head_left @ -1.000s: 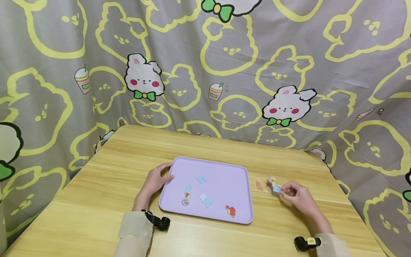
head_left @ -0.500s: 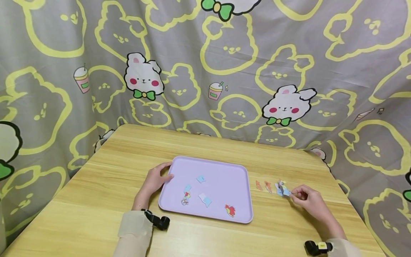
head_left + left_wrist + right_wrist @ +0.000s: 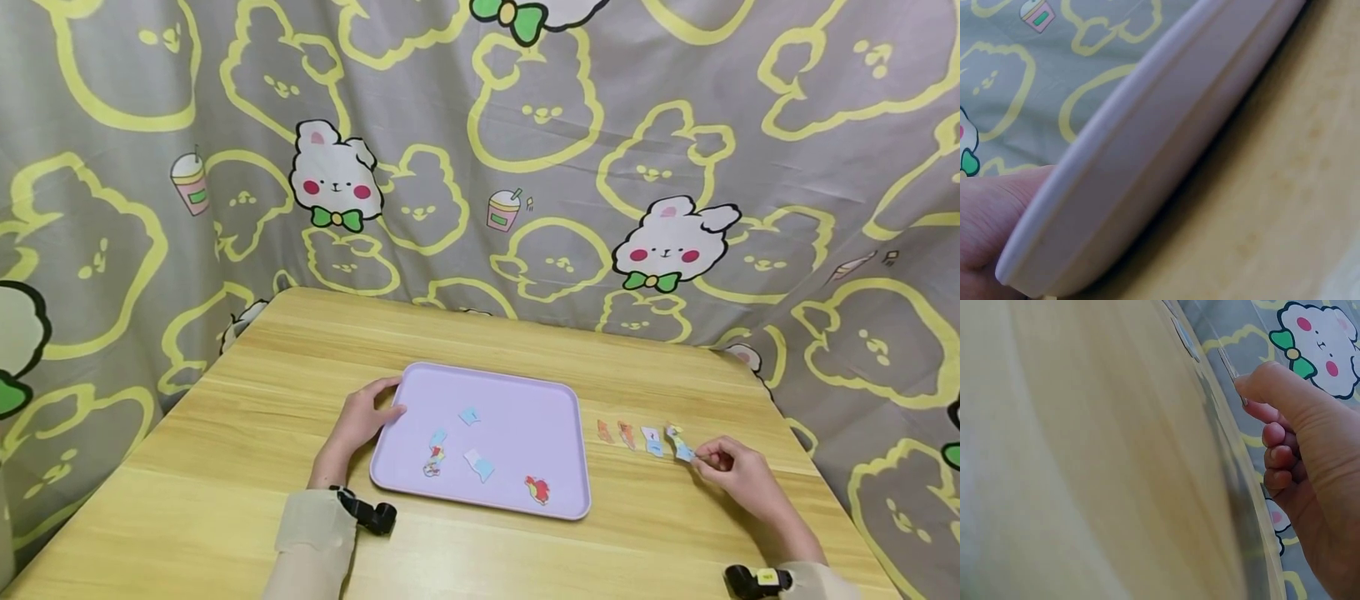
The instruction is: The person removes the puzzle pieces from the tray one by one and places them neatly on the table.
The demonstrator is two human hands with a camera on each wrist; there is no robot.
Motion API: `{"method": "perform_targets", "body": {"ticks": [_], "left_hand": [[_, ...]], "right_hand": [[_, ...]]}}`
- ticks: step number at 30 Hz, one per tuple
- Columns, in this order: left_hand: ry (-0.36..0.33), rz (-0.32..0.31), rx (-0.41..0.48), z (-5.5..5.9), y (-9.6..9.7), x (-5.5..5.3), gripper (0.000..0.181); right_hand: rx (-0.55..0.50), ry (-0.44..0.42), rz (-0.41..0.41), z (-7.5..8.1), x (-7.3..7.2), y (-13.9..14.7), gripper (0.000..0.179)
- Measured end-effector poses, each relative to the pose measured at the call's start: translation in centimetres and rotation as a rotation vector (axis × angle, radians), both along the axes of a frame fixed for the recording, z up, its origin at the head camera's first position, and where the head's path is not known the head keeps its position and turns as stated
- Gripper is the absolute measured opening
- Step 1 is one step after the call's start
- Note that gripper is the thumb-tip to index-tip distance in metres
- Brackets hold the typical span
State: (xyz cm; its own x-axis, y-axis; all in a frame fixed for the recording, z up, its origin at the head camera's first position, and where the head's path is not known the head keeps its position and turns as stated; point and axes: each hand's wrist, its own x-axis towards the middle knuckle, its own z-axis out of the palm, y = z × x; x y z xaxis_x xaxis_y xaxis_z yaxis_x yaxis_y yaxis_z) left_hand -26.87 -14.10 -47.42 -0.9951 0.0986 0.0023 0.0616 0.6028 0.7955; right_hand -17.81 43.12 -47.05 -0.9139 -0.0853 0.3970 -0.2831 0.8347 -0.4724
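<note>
My left hand point(image 3: 363, 419) grips the left side of a lilac tray point(image 3: 517, 383), its thumb over the rim; in the left wrist view the tray's wall point(image 3: 1141, 137) hides most of the fingers. On the tray lie several flat puzzle pieces, among them a red one point(image 3: 537, 490), a blue one point(image 3: 470, 416) and a white-and-blue one point(image 3: 479, 465). My right hand point(image 3: 738, 472) pinches a yellow-and-blue puzzle piece point(image 3: 679, 443) between thumb and index finger. In the right wrist view that piece point(image 3: 1230, 372) shows edge-on at the fingertips.
Right of the tray, two orange pieces point(image 3: 626, 434) and a white-and-blue piece point(image 3: 652, 442) lie in a row on the wooden table point(image 3: 480, 558). A patterned curtain point(image 3: 420, 100) hangs behind the table.
My right hand has moved right with the yellow-and-blue piece. The white-and-blue piece now lies apart in the row, no longer overlapped by the held one. The left hand stays on the tray.
</note>
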Motion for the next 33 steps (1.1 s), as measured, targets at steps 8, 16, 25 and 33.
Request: {"method": "perform_targets", "body": {"ticks": [8,16,25,33], "left_hand": [[0.019,-0.004,-0.003,0.10,0.03,-0.07,0.055],[0.014,-0.003,0.002,0.10,0.05,-0.01,0.056],[0.022,-0.004,0.005,0.03,0.08,-0.05,0.055],[0.019,-0.002,0.010,0.01,-0.05,-0.06,0.056]], "right_hand": [[0.025,-0.017,-0.004,0.15,-0.26,0.04,0.017],[0.025,-0.056,-0.022,-0.04,-0.24,0.05,0.015],[0.037,-0.053,-0.025,-0.24,-0.33,0.17,0.017],[0.059,-0.064,-0.026,-0.37,-0.23,0.35,0.016]]}}
